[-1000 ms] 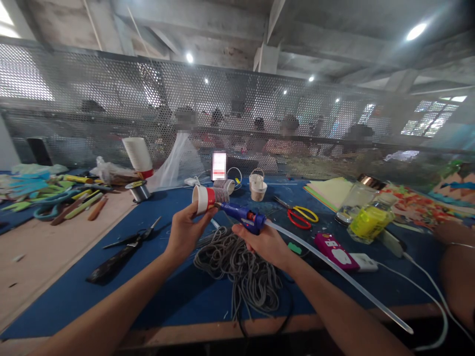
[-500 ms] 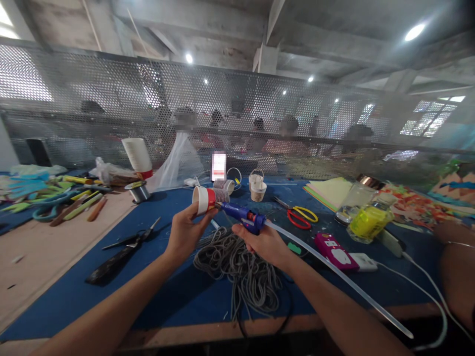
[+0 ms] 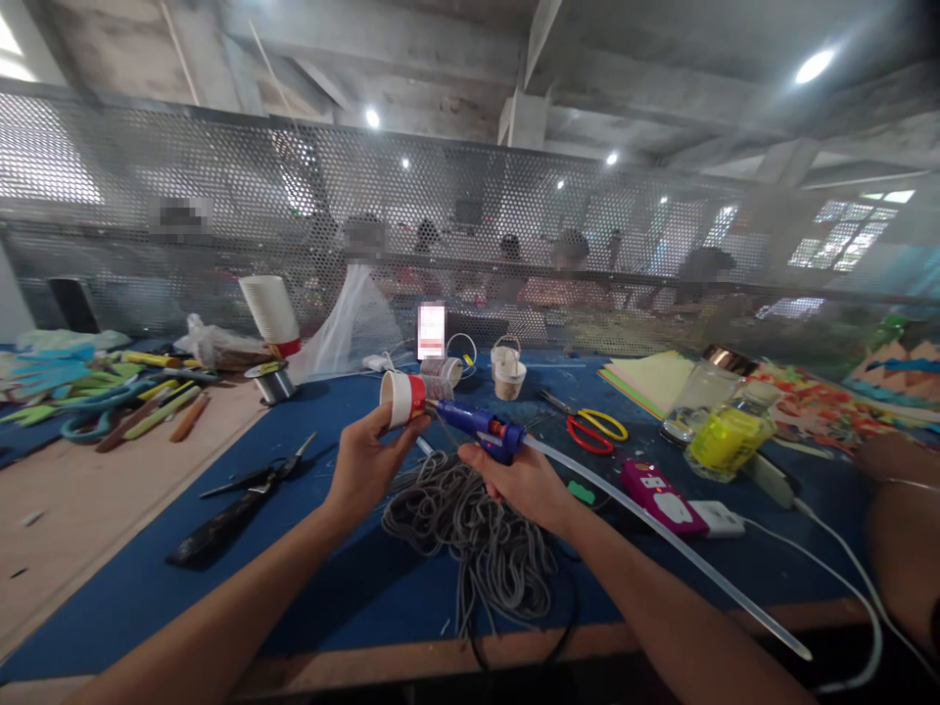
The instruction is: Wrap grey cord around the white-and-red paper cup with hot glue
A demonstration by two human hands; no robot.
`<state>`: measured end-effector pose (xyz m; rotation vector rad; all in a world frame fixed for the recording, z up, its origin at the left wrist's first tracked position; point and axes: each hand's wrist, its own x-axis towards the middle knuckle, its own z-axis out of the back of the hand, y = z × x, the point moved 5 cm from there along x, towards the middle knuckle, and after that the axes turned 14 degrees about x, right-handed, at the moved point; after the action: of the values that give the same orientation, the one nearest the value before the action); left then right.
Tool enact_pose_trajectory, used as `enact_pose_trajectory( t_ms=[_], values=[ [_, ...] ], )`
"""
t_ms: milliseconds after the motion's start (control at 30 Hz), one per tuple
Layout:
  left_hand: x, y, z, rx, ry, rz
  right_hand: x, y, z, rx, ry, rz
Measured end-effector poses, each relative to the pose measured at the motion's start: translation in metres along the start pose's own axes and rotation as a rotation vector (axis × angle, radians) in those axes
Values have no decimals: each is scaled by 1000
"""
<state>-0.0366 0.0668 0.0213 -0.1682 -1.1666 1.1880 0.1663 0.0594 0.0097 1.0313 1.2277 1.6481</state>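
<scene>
My left hand (image 3: pixel 371 460) grips a red and white paper cup (image 3: pixel 399 399), tipped on its side with the mouth toward the left. Wrapped round the handle of a blue glue gun (image 3: pixel 477 428) is my right hand (image 3: pixel 514 480). The gun's nozzle meets or nearly meets the cup's red end; whether they touch I cannot tell. A long clear glue stick (image 3: pixel 661 534) sticks out of the gun's back toward the lower right. Below both hands lies a loose heap of grey cord (image 3: pixel 470 539); a thin strand seems to run up near the cup.
Black-handled snips (image 3: pixel 246 499) lie left, red and yellow scissors (image 3: pixel 594 428) right. Small cord-wrapped baskets (image 3: pixel 508 372) and a lit phone (image 3: pixel 431 331) stand behind. A magenta power socket (image 3: pixel 661 499), a yellow bottle (image 3: pixel 730 441) and another person's arm (image 3: pixel 907 529) are at right.
Both hands hold nearly the same pose, with the nozzle staying at the cup's red end. The whole view has shifted very slightly.
</scene>
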Motion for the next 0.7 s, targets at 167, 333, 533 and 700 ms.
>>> enact_pose_trajectory(
  t_ms=[167, 333, 533, 700],
  values=[
    [1, -6, 3, 40, -13, -9, 0, 0, 1, -6, -4, 1],
    [1, -8, 3, 62, -6, -27, 1, -5, 1, -21, -12, -6],
    [0, -4, 0, 68, 9, -30, 1, -3, 2, -9, -10, -5],
    [-1, -4, 0, 81, 8, -36, 1, -2, 2, 1, -17, 2]
  ],
)
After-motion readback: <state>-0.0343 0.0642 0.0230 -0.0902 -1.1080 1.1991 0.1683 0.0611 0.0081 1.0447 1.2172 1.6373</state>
